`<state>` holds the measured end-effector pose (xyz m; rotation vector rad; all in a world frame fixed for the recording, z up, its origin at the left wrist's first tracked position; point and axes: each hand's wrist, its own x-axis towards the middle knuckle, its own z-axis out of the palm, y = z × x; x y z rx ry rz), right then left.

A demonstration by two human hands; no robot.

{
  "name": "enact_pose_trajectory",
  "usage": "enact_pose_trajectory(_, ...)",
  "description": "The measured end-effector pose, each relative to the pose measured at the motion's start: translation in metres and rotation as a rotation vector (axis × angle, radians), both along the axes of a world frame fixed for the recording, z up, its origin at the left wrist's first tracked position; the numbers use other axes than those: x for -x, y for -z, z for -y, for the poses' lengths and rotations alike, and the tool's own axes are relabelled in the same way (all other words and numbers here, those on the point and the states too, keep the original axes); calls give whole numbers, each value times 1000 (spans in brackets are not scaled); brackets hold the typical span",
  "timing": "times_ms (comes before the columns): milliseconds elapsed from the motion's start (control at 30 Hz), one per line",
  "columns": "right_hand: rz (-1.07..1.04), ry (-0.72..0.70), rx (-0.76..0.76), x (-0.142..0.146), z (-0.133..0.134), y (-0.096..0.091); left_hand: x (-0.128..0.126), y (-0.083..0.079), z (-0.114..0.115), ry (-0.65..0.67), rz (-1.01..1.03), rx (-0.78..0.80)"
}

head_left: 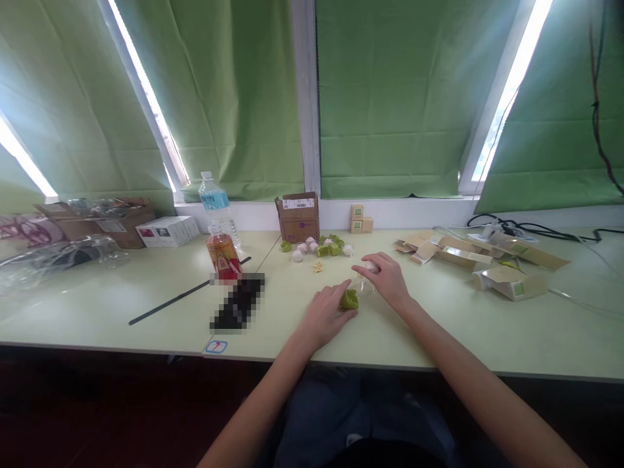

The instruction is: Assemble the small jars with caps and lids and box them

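partly hidden — green piece (349, 299) under left hand (325, 316)

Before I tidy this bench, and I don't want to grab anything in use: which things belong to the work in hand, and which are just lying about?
In hand: green piece, touched by the left hand; white piece in the right hand; likely the loose green and white pieces behind.
Lying about: water bottle, red drink bottle, black strip, white box, tan cartons.
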<state>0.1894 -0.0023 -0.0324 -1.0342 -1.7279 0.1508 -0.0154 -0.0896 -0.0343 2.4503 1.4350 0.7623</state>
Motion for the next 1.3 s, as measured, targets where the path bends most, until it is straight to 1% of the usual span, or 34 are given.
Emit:
enact_pose_trajectory(67, -40, -26, -105, 0, 5, -5, 1, 2, -1, 48, 53, -4)
enact_pose_trajectory(100, -57, -40, -131, 1, 7, -7, 1, 3, -1, 62, 99, -1)
enact_pose_trajectory(167, -75, -93, -127, 5, 14, -11, 1, 6, -2, 55, 222, 24)
enact_pose_trajectory(233, -84, -151, -66, 11, 20, -12, 2, 8, -3, 19, 355, 51)
enact_pose_trajectory(300, -120, -189, 29, 18, 25, -12, 3, 9, -4, -9, 467, 54)
enact_pose_trajectory(400, -202, -255, 182, 29, 30, -10, 5, 9, -5, -19, 560, 8)
enact_pose_trajectory(567, -240, -348, 337, 34, 32, -10, 7, 6, -4, -17, 511, -133)
enact_pose_trajectory(667, -302, -448, 430, 30, 30, -11, 7, 5, -2, -28, 482, -185)
enact_pose_trajectory(733, -305, -490, 434, 29, 29, -10, 6, 5, -1, -58, 485, -209)
enact_pose_trajectory(833, -321, -528, 387, 30, 31, -9, 8, 6, -3, -123, 515, -244)
enact_pose_trajectory(933, -362, -571, 406, 34, 34, -10, 10, 9, -6, -157, 543, -274)
enact_pose_trajectory(1000, -384, -587, 446, 36, 35, -12, 11, 10, -8, -151, 574, -259)
enact_pose_trajectory(1133, -419, -622, 530, 35, 34, -15, 11, 7, -7, -138, 627, -147)
enact_pose_trajectory(1200, -411, -629, 537, 34, 33, -16, 10, 4, -6, -136, 610, -119)
enact_pose_trajectory(1300, -398, -627, 508, 34, 33, -16, 9, 3, -4, -142, 580, -117)
